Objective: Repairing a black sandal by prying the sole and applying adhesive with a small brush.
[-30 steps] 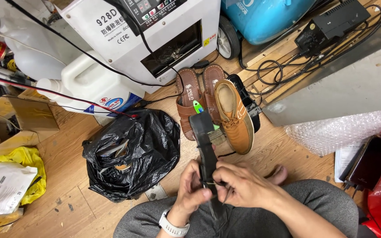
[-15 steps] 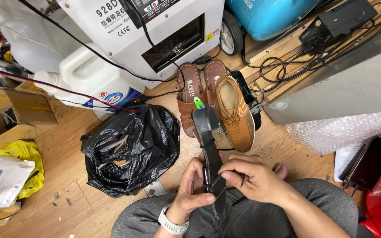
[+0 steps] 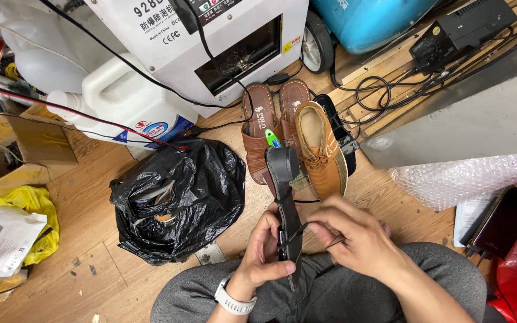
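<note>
Now the black sole (image 3: 286, 197) stands on edge over my lap, heel end up and away from me; my left hand (image 3: 265, 251) has its grip closed round the lower part, thumb against the near edge; my right hand (image 3: 354, 234) pinches a thin black strip (image 3: 318, 230) at the sole's side; just past the heel lies a tan shoe (image 3: 321, 149), beside a pair of brown sandals (image 3: 269, 122) on the wooden floor (image 3: 85, 203); a black bag (image 3: 178, 200) sits to my left; behind them stand a white machine (image 3: 210, 36) and a white jug (image 3: 127, 98); bubble wrap (image 3: 462, 176) lies to the right.
</note>
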